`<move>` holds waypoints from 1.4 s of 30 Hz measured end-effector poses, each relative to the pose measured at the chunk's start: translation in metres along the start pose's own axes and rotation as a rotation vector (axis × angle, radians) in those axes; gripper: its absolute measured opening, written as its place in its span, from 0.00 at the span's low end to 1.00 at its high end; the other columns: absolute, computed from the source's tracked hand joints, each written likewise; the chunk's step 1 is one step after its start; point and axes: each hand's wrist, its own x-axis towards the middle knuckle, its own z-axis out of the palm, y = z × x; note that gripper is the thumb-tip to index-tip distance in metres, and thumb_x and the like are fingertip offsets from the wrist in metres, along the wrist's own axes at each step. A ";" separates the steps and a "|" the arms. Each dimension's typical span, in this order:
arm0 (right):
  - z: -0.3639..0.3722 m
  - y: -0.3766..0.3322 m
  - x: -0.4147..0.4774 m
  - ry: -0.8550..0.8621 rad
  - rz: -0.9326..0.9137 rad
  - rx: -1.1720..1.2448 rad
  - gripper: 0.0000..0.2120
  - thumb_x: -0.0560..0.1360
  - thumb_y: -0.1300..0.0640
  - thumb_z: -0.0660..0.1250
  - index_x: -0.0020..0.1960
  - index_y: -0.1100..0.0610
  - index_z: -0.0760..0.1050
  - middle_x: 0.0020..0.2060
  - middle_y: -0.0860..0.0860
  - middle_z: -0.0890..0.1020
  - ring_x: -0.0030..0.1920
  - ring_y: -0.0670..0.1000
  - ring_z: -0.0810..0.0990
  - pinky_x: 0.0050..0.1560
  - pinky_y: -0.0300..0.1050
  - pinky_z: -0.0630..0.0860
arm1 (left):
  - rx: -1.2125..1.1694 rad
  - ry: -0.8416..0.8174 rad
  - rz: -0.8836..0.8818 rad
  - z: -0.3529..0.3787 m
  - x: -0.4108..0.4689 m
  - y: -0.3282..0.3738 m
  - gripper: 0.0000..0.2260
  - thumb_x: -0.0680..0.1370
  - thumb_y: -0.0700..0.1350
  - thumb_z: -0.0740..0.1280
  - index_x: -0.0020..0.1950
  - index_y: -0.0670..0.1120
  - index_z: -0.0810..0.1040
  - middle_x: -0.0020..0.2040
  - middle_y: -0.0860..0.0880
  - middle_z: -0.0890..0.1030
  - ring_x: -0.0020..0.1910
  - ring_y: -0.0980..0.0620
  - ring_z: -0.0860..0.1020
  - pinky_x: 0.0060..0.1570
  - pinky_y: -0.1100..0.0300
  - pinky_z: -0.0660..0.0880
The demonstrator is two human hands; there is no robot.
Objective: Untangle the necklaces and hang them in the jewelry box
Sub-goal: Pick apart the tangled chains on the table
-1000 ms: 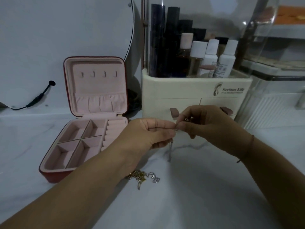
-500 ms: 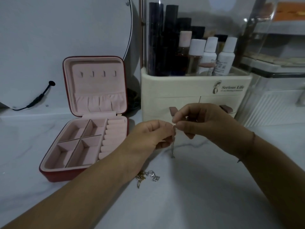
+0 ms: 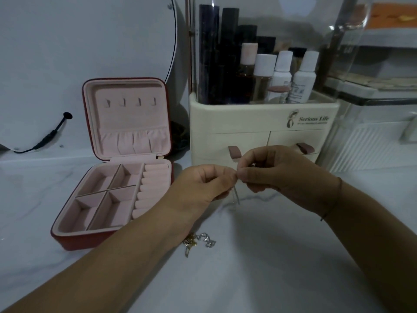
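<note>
Left hand and right hand pinch thin chain above table; necklace pile below; open jewelry box at left.

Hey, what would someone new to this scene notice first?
The left hand and right hand meet mid-frame, both pinching a thin chain that dangles below them. To their left the jewelry box stands open, its four lid hooks bare. A tangle of necklaces lies on the table by the left forearm.
</note>
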 end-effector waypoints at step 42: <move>0.003 0.006 0.005 0.088 0.021 0.080 0.07 0.75 0.66 0.66 0.41 0.59 0.79 0.31 0.52 0.76 0.32 0.47 0.70 0.36 0.38 0.69 | 0.085 0.023 0.020 0.008 -0.002 0.004 0.08 0.77 0.41 0.65 0.43 0.40 0.82 0.35 0.51 0.81 0.35 0.62 0.78 0.39 0.70 0.75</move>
